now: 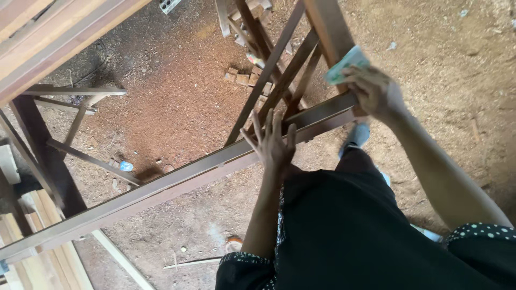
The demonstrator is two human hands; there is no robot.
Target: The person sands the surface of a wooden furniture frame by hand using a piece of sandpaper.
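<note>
A brown wooden frame point(177, 180) with a long rail and slanted slats stands in front of me. My left hand point(273, 142) rests on the long rail with its fingers spread apart, holding nothing. My right hand point(374, 91) presses a pale green piece of sandpaper point(344, 64) against an upright post point(329, 27) of the frame, near the corner where post and rail meet.
The floor point(177, 96) is covered in reddish sawdust. Small wood blocks point(242, 77) lie on it beyond the frame. Planks point(48, 32) lean at the upper left, pale boards point(37, 263) are stacked at the lower left. My shoe point(357, 135) stands below the rail.
</note>
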